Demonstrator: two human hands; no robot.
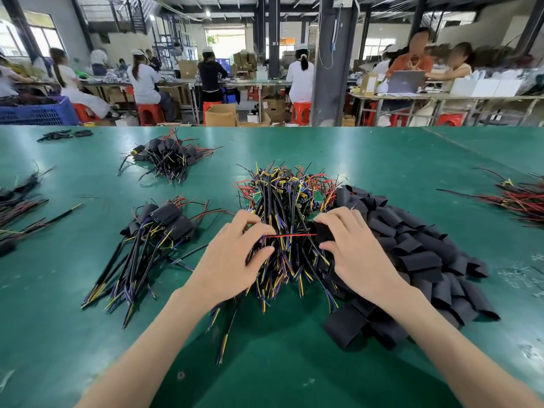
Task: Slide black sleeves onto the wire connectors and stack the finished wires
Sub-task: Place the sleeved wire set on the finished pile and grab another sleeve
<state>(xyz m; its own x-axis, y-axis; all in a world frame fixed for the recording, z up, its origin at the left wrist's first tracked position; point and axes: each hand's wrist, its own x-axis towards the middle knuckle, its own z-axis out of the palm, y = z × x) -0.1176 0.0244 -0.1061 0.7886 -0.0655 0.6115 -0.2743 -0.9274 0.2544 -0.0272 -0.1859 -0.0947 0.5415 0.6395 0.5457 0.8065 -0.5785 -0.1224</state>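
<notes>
Loose bundles of dark wires (17,207) lie at the far left edge of the green surface (294,363). Next come the finished wires, in a far stack (167,160) and a near stack (153,231), their connectors wrapped in black. Just right of the near stack, the left hand (232,257) pinches a red wire (290,235) between thumb and forefinger. The wire runs taut and level to the right hand (350,245), whose fingers curl round a black sleeve (323,231) at the wire's other end. Both hands are held over a heap of unsleeved wires (288,201) with small green boards. Touching that heap on its right is a large pile of loose sleeves (426,254). More red wires (518,198) lie at the far right.
</notes>
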